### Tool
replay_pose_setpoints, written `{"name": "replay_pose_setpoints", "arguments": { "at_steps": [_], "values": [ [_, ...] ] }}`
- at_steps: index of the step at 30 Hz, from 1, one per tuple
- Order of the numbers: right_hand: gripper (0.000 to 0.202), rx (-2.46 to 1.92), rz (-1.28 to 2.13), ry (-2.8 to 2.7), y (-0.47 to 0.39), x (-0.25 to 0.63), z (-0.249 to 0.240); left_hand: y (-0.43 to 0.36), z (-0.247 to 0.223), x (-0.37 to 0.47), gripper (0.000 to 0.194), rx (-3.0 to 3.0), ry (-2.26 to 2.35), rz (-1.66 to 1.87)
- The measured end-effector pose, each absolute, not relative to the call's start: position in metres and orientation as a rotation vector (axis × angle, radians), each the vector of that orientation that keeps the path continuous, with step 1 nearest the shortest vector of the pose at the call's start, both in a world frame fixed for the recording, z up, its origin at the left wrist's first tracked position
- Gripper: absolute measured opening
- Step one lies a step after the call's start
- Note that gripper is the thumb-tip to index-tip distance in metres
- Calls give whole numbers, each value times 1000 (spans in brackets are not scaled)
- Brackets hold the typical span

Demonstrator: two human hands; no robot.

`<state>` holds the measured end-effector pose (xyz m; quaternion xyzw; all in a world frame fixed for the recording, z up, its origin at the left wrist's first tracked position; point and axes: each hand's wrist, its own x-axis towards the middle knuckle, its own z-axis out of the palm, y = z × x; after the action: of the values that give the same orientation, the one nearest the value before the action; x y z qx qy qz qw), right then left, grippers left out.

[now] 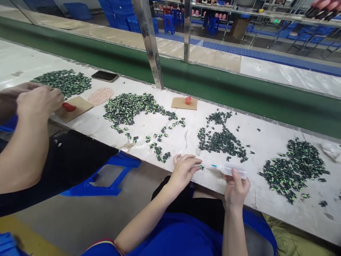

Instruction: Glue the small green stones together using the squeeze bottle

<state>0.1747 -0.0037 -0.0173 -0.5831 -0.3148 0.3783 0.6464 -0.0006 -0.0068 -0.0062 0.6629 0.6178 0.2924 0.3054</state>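
Between the thumb and fingers of my left hand (183,169) is a small dark green plastic piece (201,167) with bright green marks. My right hand (237,186) is closed round a clear squeeze bottle (230,170), which lies nearly level. Its thin blue-tipped nozzle (214,165) points left at the small piece, with a short gap between them. Just beyond my hands spreads a heap of tiny dark green parts (222,140). A pile of dark green and bright green pieces (128,108) lies to the left, and a similar pile (295,167) to the right.
At the left, a co-worker's hands (39,97) are over cardboard with a red blob (68,107). A small red cup (188,100) stands on cardboard (177,103). Pink pieces (101,96) and a phone (104,76) lie farther left. A metal post (151,46) rises behind the white table.
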Motion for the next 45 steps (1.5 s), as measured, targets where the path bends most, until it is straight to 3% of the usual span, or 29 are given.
{"name": "replay_pose_setpoints", "arguments": {
  "at_steps": [10, 45],
  "values": [
    [37, -1591, 719, -937, -10, 169, -10, -7, -9, -1, 14, 1805, 1599, 773],
    [31, -1622, 714, -973, -10, 165, -7, -7, -11, -1, 7, 1753, 1615, 817]
  ]
}}
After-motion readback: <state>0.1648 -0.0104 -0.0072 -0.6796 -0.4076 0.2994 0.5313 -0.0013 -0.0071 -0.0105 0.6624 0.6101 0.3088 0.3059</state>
